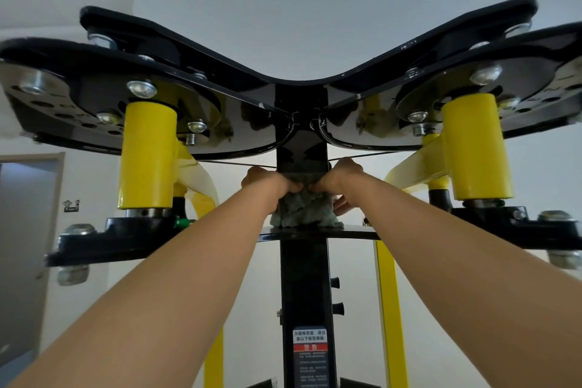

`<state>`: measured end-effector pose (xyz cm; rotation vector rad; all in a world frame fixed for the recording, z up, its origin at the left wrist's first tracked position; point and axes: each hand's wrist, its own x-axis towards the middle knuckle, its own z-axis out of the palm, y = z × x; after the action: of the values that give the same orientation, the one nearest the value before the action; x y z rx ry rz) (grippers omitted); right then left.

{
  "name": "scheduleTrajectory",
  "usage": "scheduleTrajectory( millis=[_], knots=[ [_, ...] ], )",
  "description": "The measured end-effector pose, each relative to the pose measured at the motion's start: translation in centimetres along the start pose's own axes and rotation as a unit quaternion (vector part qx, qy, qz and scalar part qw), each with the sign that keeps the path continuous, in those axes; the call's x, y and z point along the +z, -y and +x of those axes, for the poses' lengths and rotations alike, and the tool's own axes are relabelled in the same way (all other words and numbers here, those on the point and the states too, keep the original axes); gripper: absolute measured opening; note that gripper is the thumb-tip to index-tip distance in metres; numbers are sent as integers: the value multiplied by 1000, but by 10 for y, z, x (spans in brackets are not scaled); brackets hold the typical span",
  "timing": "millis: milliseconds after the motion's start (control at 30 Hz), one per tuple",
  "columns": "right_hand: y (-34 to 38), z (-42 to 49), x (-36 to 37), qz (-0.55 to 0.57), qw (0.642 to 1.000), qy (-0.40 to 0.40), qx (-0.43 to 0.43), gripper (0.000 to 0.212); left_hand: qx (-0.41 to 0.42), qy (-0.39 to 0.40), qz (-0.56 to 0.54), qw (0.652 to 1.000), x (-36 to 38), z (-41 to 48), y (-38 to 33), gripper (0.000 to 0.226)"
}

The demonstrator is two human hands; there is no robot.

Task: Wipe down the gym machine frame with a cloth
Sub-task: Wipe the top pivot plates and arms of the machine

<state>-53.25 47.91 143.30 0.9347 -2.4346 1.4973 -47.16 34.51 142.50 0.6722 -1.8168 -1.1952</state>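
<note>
One label that we can read
On the black column (304, 277), we read 警告 in the red band (310, 347) of a warning sticker (310, 365); its finer print defeats us.

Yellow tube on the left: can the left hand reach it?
Probably yes. The left hand grips the cloth on the black post beside the tube, with nothing solid between; a thin cable passes above.

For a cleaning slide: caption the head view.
Left hand and right hand grip a grey-green fluffy cloth against the black square steel post under glossy black plates.

Bare left forearm (176, 264), bare right forearm (441, 236).
</note>
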Motion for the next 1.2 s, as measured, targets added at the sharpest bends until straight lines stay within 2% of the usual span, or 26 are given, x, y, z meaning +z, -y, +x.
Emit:
scheduleTrajectory(
  millis=[133,267,333,400,533,700,833,1033,1200],
  knots=[
    [1,7,1,31,998,-53,-28,45,56,-98,41,993,-2,-4,-5,70],
    [3,21,5,95,982,-152,-66,36,134,-140,36,980,1,0,-10,41],
    [2,25,8,127,971,-186,-84,25,156,-160,29,974,3,1,-10,37],
    [0,28,11,142,965,-201,-88,32,159,-167,25,973,4,3,-8,39],
    [-3,27,13,147,968,-185,-86,39,152,-153,25,976,3,3,-4,48],
    [-9,23,11,58,980,-153,-110,50,196,-134,83,968,1,-4,-1,59],
    [-13,18,9,-14,984,-129,-119,61,221,-112,110,963,-1,-12,1,54],
    [-14,13,12,31,965,-190,-177,41,244,-97,124,957,-3,-15,2,53],
    [-16,10,13,30,966,-116,-229,48,240,-89,138,957,-4,-16,4,52]
  ],
)
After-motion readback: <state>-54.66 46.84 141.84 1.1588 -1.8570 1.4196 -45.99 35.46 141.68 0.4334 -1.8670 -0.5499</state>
